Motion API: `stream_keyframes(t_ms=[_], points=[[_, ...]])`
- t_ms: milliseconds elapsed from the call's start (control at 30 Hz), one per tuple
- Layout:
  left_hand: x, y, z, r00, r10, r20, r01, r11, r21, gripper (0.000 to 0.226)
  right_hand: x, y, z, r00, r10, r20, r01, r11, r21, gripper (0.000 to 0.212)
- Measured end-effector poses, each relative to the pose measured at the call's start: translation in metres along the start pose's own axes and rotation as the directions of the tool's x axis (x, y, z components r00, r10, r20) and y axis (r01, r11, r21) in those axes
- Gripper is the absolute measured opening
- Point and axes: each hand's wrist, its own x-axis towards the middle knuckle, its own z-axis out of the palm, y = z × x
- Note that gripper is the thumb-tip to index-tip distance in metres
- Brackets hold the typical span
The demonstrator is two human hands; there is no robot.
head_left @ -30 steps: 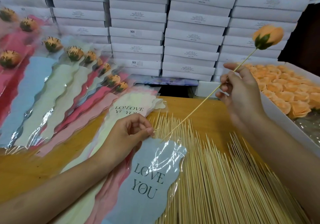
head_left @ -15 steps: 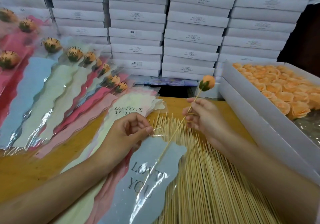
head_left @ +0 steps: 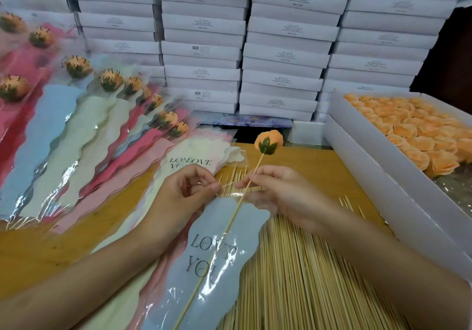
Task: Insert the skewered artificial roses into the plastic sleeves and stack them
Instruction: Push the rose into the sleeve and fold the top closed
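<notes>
From the head camera, your left hand (head_left: pixel 184 191) pinches the clear top edge of the pale blue sleeve (head_left: pixel 212 266). The sleeve lies at the near middle of the bench (head_left: pixel 319 166), on top of the pile of empty sleeves (head_left: pixel 194 158) and partly over the loose bamboo skewers (head_left: pixel 293 278). Your right hand (head_left: pixel 275 191) pinches the skewer (head_left: pixel 231 223) between thumb and forefinger, a little below the rose (head_left: pixel 268 142). The stick runs well down inside the sleeve, past the printed words, while the flower is outside, above the mouth.

I judge the insertion about half done. Hold the mouth lifted with your left fingers so the film does not close on the flower. Push along the sleeve's length, not across it, or the point may pierce the plastic. Ease the petals in gently; they look soft and could crush or slip off the stick. Then lay it on the finished sleeved roses (head_left: pixel 102 115) fanned along the bench's left edge. The box of loose roses (head_left: pixel 357 156) sits along the right edge.
</notes>
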Motion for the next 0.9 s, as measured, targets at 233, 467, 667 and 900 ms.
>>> stream_keyframes(t_ms=[233, 467, 667, 900], points=[[0.000, -0.002, -0.004, 0.998, -0.063, -0.015, 0.061, 0.994, -0.086, 0.014, 0.001, 0.002, 0.000, 1.000, 0.007, -0.002, -0.007, 0.999, -0.053, 0.015], [-0.002, 0.007, -0.004, 0.986, -0.132, 0.106, 0.148, 0.976, -0.160, 0.031, 0.006, 0.002, -0.009, 0.996, -0.050, -0.071, 0.050, 0.999, -0.011, 0.011], [-0.010, 0.015, 0.000, 0.886, -0.204, 0.417, 0.317, 0.922, -0.222, 0.019, 0.011, -0.001, -0.022, 0.968, -0.116, -0.221, 0.132, 0.990, 0.059, 0.009], [-0.009, 0.012, -0.004, 0.824, -0.209, 0.527, 0.308, 0.945, -0.107, 0.014, 0.012, 0.002, -0.027, 0.953, -0.131, -0.274, 0.145, 0.989, 0.030, 0.014]])
